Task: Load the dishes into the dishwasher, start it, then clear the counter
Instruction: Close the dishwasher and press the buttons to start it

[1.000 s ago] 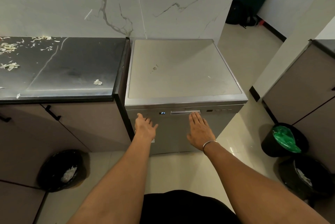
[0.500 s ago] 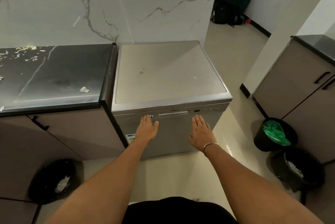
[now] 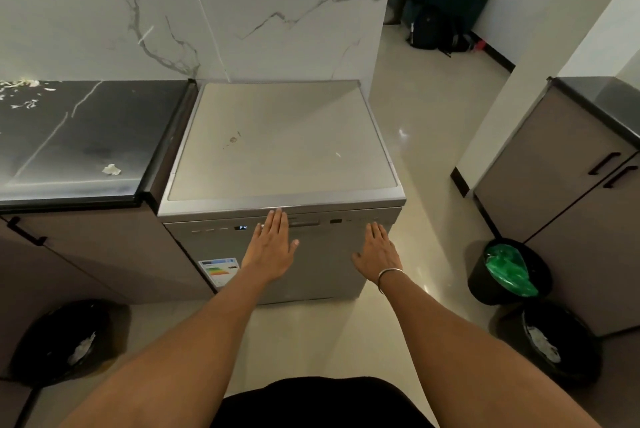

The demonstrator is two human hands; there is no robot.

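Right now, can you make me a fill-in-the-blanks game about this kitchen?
1. The left hand and right hand rest flat on the dishwasher, whose door is ____.
2. The bracelet is on the ____ wrist.
3. One bin holds a ____ bag.
Missing words: closed, right, green.

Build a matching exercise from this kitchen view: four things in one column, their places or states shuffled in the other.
1. silver freestanding dishwasher
2. round black bin with green liner
3. small white food scrap
4. thin metal bangle

A. round the wrist of the right hand
B. on the dark stone counter
C. door closed, left hand flat against it
D. on the pale floor, right of the appliance

Pairs: 1-C, 2-D, 3-B, 4-A.
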